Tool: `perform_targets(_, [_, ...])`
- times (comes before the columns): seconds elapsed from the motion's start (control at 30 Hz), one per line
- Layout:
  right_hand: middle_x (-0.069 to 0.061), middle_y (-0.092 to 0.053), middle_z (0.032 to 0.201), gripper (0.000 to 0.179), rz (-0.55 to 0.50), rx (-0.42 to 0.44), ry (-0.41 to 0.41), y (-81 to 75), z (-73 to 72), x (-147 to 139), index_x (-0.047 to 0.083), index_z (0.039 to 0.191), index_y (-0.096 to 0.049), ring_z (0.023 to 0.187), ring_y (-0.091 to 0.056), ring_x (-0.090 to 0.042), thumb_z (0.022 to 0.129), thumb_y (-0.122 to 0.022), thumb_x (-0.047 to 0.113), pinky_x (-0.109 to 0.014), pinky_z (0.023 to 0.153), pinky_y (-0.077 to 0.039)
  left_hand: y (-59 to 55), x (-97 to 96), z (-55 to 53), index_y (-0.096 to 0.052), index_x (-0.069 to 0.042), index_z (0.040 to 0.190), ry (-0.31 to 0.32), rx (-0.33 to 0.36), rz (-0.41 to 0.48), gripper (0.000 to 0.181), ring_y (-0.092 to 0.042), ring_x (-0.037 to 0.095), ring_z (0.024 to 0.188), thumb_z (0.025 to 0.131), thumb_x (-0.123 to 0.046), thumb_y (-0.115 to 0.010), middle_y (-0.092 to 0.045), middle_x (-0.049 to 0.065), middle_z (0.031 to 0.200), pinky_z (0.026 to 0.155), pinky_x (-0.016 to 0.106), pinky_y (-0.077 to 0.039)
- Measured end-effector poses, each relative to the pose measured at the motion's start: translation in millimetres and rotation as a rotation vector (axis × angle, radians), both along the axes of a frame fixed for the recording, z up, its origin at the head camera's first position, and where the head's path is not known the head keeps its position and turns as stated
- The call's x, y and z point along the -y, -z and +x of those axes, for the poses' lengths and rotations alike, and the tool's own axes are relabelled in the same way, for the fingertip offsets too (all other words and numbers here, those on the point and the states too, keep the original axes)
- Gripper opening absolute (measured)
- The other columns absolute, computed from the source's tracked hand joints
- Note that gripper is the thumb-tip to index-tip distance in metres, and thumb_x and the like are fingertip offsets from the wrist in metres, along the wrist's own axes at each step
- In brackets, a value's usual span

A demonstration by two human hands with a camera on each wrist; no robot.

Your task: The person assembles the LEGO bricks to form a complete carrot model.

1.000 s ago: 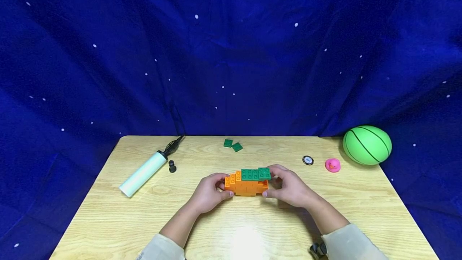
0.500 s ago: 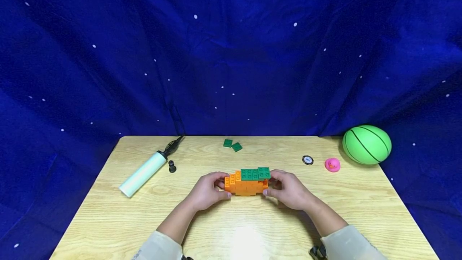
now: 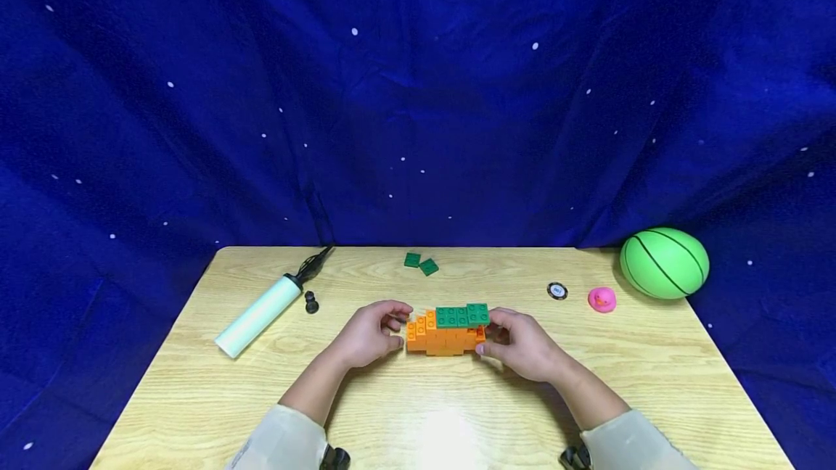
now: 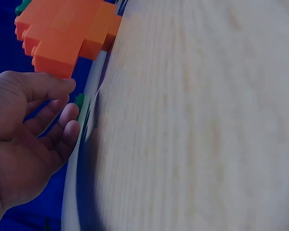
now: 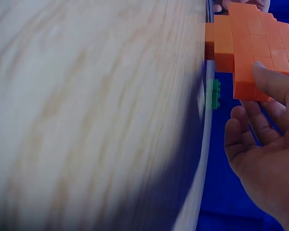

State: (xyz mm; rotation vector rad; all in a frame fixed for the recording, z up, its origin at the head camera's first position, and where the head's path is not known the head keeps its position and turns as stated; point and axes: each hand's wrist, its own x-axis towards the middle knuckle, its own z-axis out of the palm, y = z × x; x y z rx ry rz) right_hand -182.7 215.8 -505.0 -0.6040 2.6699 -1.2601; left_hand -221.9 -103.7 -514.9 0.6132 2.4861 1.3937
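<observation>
A stepped build of orange toy bricks (image 3: 445,340) stands at the middle of the table, with green bricks (image 3: 461,315) along its top right. My right hand (image 3: 522,345) grips its right end, thumb on the near face and fingers behind. In the right wrist view the thumb lies against an orange brick (image 5: 243,84). My left hand (image 3: 368,336) is off the left end, fingers loosely bent with nothing in them. In the left wrist view a narrow gap shows between the thumb and the other fingers, close below the orange end (image 4: 55,60).
Two flat green bricks (image 3: 412,260) lie near the back edge. At left are a white hand pump (image 3: 260,315) and a small black figure (image 3: 311,302). On the right sit a poker chip (image 3: 557,291), a pink rubber duck (image 3: 601,299) and a green ball (image 3: 664,264).
My left hand has let go of the build's left end and moved a little to the left. The right hand keeps its grip, and the build stays in place.
</observation>
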Motion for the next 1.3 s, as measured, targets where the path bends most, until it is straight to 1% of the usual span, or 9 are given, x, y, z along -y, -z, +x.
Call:
perform_targets(0.2, [-0.002,-0.058,0.094,0.02,-0.006,-0.017,-0.008,0.1,-0.2,-1,0.017,0.091,-0.059,0.079,-0.056,-0.018,0.094,-0.078,0.02,-0.028,0.066,-0.049,5.3,-4.9,-10.5,-0.066,-0.003,0.132,-0.086,-0.03,0.014,0.045,-0.063,0.022,0.099,0.088,0.002,-0.075,-0.071,0.009,0.117,0.084,0.032,-0.053])
perform_targets(0.4, [-0.004,-0.057,0.092,0.027,0.017,-0.02,-0.007,-1.3,-0.4,0,0.008,0.088,-0.055,0.08,-0.055,-0.019,0.095,-0.078,0.021,-0.029,0.067,-0.048,6.2,-9.6,-23.6,-0.067,-0.004,0.13,-0.146,-0.044,0.026,0.043,-0.063,0.017,0.096,0.088,-0.001,-0.077,-0.071,0.008,0.116,0.083,0.032,-0.054])
perform_targets(0.57, [0.0,-0.058,0.094,0.021,0.025,-0.017,-0.003,-3.2,-0.7,0,0.017,0.091,-0.057,0.081,-0.056,-0.019,0.095,-0.078,0.02,-0.029,0.068,-0.049,3.6,-13.0,-36.1,-0.067,-0.006,0.132,-0.179,-0.081,-0.009,0.044,-0.063,0.018,0.095,0.089,-0.003,-0.079,-0.067,0.01,0.12,0.084,0.035,-0.054])
perform_targets(0.63, [0.0,-0.058,0.094,0.021,0.026,-0.013,-0.003,-3.7,-0.8,0,0.02,0.092,-0.058,0.081,-0.055,-0.019,0.095,-0.078,0.019,-0.029,0.067,-0.048,1.4,-14.6,-40.4,-0.067,-0.006,0.132,-0.183,-0.103,-0.038,0.044,-0.064,0.021,0.099,0.089,-0.005,-0.079,-0.065,0.01,0.124,0.087,0.038,-0.054])
perform_targets(0.73, [-0.002,-0.057,0.092,0.022,0.026,-0.018,-0.01,-3.8,-1.2,0,0.018,0.09,-0.057,0.079,-0.053,-0.019,0.095,-0.078,0.019,-0.029,0.065,-0.046,-1.7,-17.6,-47.0,-0.069,-0.007,0.131,-0.187,-0.15,-0.09,0.043,-0.064,0.026,0.107,0.089,-0.008,-0.08,-0.064,0.01,0.128,0.093,0.043,-0.052])
perform_targets(0.87, [-0.005,-0.057,0.09,0.024,0.023,-0.036,-0.015,-3.1,-2.5,-1,0.014,0.088,-0.056,0.075,-0.05,-0.018,0.095,-0.078,0.02,-0.028,0.062,-0.043,-1.1,-20.9,-56.5,-0.07,-0.008,0.13,-0.204,-0.208,-0.153,0.043,-0.06,0.031,0.118,0.089,-0.011,-0.081,-0.062,0.01,0.132,0.104,0.048,-0.046])
perform_targets(1.0, [-0.004,-0.056,0.09,0.024,0.01,-0.024,-0.026,-3.3,-2.8,-1,0.012,0.088,-0.056,0.075,-0.051,-0.017,0.094,-0.078,0.019,-0.028,0.062,-0.045,3.2,-22.9,-65.2,-0.069,-0.01,0.132,-0.233,-0.21,-0.193,0.045,-0.052,0.035,0.129,0.089,-0.014,-0.081,-0.06,0.012,0.136,0.111,0.05,-0.04])
perform_targets(1.07, [-0.002,-0.056,0.09,0.023,0.008,-0.008,-0.027,-4.0,-2.9,-1,0.015,0.088,-0.056,0.076,-0.052,-0.018,0.094,-0.078,0.018,-0.028,0.063,-0.046,6.2,-23.8,-69.8,-0.068,-0.011,0.134,-0.245,-0.198,-0.206,0.047,-0.049,0.036,0.133,0.089,-0.016,-0.08,-0.058,0.013,0.139,0.112,0.05,-0.039])
perform_targets(1.3, [-0.012,-0.053,0.085,0.034,0.009,-0.002,-0.024,-3.8,-5.2,-1,-0.002,0.086,-0.051,0.072,-0.048,-0.018,0.094,-0.078,0.016,-0.027,0.06,-0.04,13.1,-26.3,-85.3,-0.067,-0.009,0.135,-0.297,-0.18,-0.212,0.049,-0.042,0.042,0.136,0.088,-0.017,-0.079,-0.055,0.017,0.141,0.113,0.056,-0.032])
